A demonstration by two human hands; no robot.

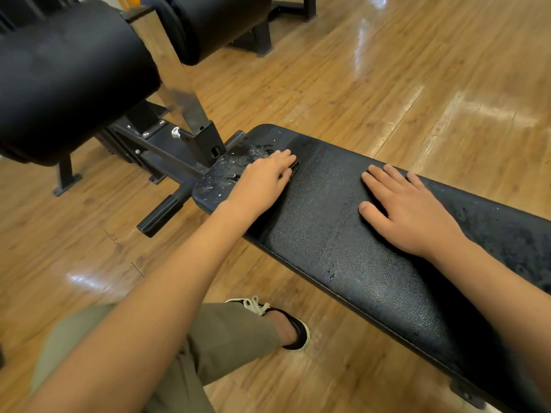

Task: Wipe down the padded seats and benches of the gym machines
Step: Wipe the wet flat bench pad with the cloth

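Note:
A long black padded bench (343, 242) runs from the centre to the lower right. Its far end (238, 162) is scuffed and speckled with white flecks or droplets. My left hand (262, 180) lies flat on that end with straight fingers pressing down. A small dark edge (295, 167) shows under its fingertips; whether it is a cloth I cannot tell. My right hand (408, 216) rests flat on the middle of the bench, fingers spread and holding nothing.
Two large black roller pads (68, 79) (220, 22) sit on a metal post (179, 84) beyond the bench end. A black foot peg (162, 211) sticks out to the left. Underneath are the wooden floor (387, 84), my knee and my shoe (295, 326).

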